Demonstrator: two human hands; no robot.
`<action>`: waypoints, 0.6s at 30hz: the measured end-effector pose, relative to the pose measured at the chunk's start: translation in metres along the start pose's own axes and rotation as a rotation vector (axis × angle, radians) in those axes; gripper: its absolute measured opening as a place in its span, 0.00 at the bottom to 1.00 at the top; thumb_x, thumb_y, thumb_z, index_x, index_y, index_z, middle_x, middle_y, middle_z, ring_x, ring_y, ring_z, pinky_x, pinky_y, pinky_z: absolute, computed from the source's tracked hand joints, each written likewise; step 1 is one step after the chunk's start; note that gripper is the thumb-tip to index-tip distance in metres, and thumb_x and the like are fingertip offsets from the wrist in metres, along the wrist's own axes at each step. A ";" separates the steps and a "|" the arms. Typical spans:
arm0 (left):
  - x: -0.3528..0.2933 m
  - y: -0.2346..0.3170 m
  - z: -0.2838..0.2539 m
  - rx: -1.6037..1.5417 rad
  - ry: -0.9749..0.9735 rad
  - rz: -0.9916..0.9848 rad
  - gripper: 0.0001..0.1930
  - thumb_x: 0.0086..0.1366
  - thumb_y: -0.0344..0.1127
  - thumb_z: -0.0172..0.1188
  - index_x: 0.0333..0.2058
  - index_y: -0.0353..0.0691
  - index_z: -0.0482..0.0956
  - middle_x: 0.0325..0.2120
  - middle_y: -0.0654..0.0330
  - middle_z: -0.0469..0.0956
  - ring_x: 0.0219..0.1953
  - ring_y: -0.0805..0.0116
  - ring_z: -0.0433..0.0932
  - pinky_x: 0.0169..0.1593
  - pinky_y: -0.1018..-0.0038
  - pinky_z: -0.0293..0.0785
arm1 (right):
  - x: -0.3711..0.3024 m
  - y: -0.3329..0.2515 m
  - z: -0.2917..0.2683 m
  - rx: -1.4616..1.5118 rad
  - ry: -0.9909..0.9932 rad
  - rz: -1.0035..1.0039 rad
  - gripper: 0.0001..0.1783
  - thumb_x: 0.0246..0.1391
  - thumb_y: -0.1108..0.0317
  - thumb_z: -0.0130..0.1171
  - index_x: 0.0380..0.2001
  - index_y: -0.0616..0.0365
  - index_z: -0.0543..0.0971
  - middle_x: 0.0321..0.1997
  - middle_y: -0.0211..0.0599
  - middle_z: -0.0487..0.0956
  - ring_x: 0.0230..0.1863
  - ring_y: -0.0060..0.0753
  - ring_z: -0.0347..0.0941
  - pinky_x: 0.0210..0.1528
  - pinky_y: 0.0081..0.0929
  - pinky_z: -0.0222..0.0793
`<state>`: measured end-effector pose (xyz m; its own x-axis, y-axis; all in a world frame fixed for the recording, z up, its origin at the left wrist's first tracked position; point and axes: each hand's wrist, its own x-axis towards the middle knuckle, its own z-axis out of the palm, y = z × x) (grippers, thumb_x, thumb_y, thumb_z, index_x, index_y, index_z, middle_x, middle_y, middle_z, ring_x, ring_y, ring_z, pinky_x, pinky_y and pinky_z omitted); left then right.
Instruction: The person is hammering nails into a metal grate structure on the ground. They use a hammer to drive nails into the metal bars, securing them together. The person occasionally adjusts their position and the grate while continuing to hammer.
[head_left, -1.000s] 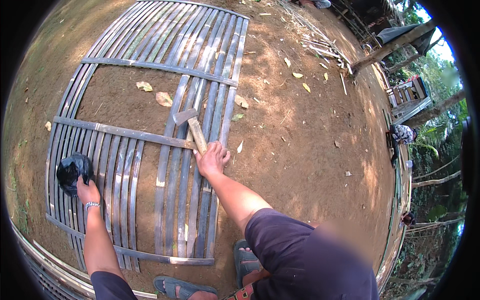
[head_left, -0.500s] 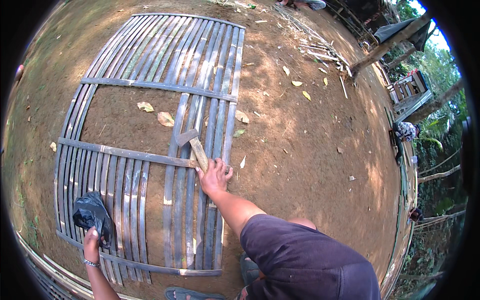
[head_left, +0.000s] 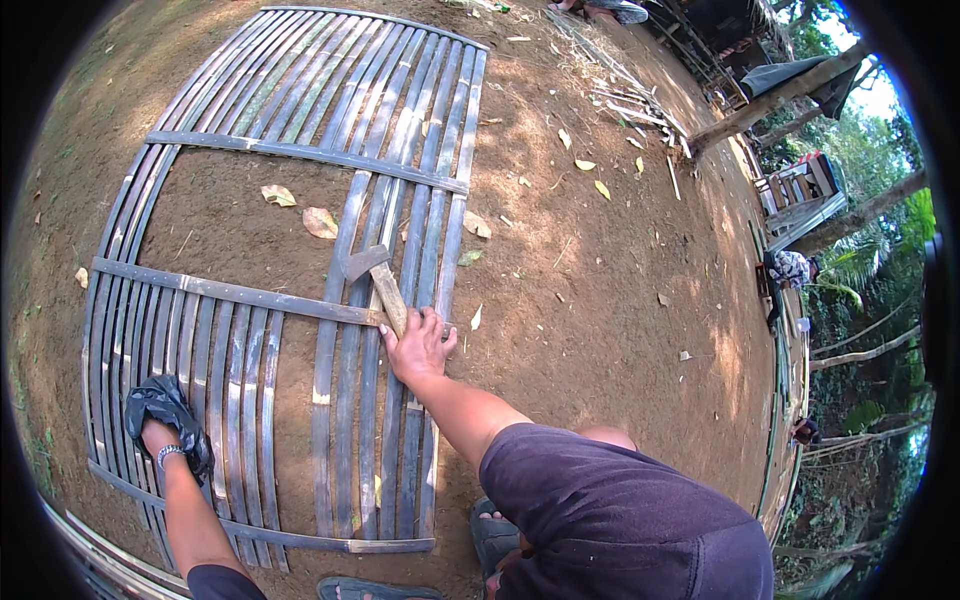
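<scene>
A bamboo slat panel [head_left: 235,292] lies flat on the ground before me, with a rectangular opening in its middle. On its right-hand slats rests a hatchet [head_left: 388,288] with a grey metal head and a wooden handle. My right hand [head_left: 420,348] is closed over the handle's near end, close to the end of a crosspiece. At the near left, my left hand [head_left: 157,436] reaches into the mouth of a black plastic bag [head_left: 172,402] above the slats. The bag covers those fingers, so their pose and anything they touch are hidden.
Dry leaves [head_left: 320,222] lie in the panel's opening and on the dirt. Split bamboo pieces [head_left: 640,112] are scattered at the far right, near a wooden post [head_left: 770,105]. Sandals [head_left: 380,588] show at the near edge. Another person [head_left: 790,268] is far right.
My left hand has gone from the bag's edge into its mouth, and the bag now bunches around it. The right hand stays on the hatchet. The whole view has shifted slightly.
</scene>
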<state>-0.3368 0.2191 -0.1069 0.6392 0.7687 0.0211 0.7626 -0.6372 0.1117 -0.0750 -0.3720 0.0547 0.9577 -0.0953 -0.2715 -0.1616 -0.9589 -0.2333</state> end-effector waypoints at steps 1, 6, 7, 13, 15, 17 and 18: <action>0.012 -0.019 -0.003 0.010 0.059 0.010 0.21 0.59 0.29 0.62 0.52 0.27 0.79 0.53 0.33 0.79 0.57 0.37 0.77 0.60 0.54 0.72 | 0.001 -0.009 0.001 0.019 0.001 -0.015 0.41 0.64 0.36 0.53 0.70 0.52 0.66 0.74 0.46 0.59 0.78 0.47 0.47 0.76 0.67 0.32; 0.008 -0.030 0.003 -0.167 0.023 -0.004 0.21 0.59 0.29 0.65 0.52 0.31 0.80 0.52 0.37 0.80 0.56 0.37 0.77 0.59 0.55 0.73 | 0.000 0.004 0.003 -0.016 -0.001 -0.004 0.41 0.64 0.36 0.54 0.70 0.52 0.66 0.74 0.45 0.60 0.78 0.46 0.47 0.76 0.68 0.32; 0.008 -0.029 0.000 -0.205 0.012 -0.018 0.21 0.58 0.29 0.65 0.51 0.31 0.80 0.50 0.37 0.81 0.55 0.37 0.78 0.58 0.55 0.74 | 0.000 0.006 0.003 -0.019 0.000 0.001 0.41 0.64 0.36 0.54 0.69 0.51 0.66 0.74 0.45 0.60 0.78 0.46 0.47 0.76 0.68 0.33; 0.002 -0.029 -0.010 -0.051 0.084 -0.015 0.22 0.54 0.33 0.69 0.48 0.31 0.81 0.49 0.37 0.81 0.54 0.36 0.77 0.60 0.56 0.73 | 0.000 0.008 0.002 -0.009 0.000 0.015 0.41 0.63 0.36 0.55 0.69 0.51 0.67 0.73 0.44 0.60 0.78 0.45 0.47 0.76 0.67 0.32; -0.003 -0.024 -0.001 -0.218 -0.013 -0.133 0.20 0.53 0.33 0.70 0.45 0.31 0.82 0.49 0.37 0.80 0.56 0.36 0.76 0.63 0.57 0.70 | 0.000 0.015 0.004 -0.018 0.006 0.017 0.41 0.63 0.36 0.55 0.69 0.51 0.67 0.74 0.43 0.60 0.78 0.45 0.47 0.76 0.67 0.32; 0.016 -0.045 -0.014 -0.133 0.013 -0.111 0.20 0.53 0.33 0.70 0.44 0.31 0.83 0.50 0.38 0.80 0.55 0.36 0.76 0.63 0.57 0.71 | 0.002 0.002 0.003 -0.021 -0.006 0.014 0.41 0.63 0.34 0.53 0.70 0.48 0.66 0.74 0.41 0.60 0.79 0.43 0.47 0.77 0.67 0.32; 0.023 -0.053 -0.022 -0.090 0.022 -0.100 0.19 0.53 0.32 0.70 0.44 0.31 0.83 0.50 0.38 0.80 0.55 0.37 0.76 0.62 0.57 0.71 | 0.002 -0.004 0.003 -0.025 -0.012 0.015 0.41 0.64 0.33 0.52 0.70 0.46 0.66 0.74 0.40 0.60 0.79 0.42 0.47 0.77 0.67 0.31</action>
<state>-0.3645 0.2723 -0.0909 0.5572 0.8299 0.0273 0.8098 -0.5503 0.2034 -0.0735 -0.3678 0.0521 0.9522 -0.1070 -0.2862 -0.1701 -0.9637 -0.2056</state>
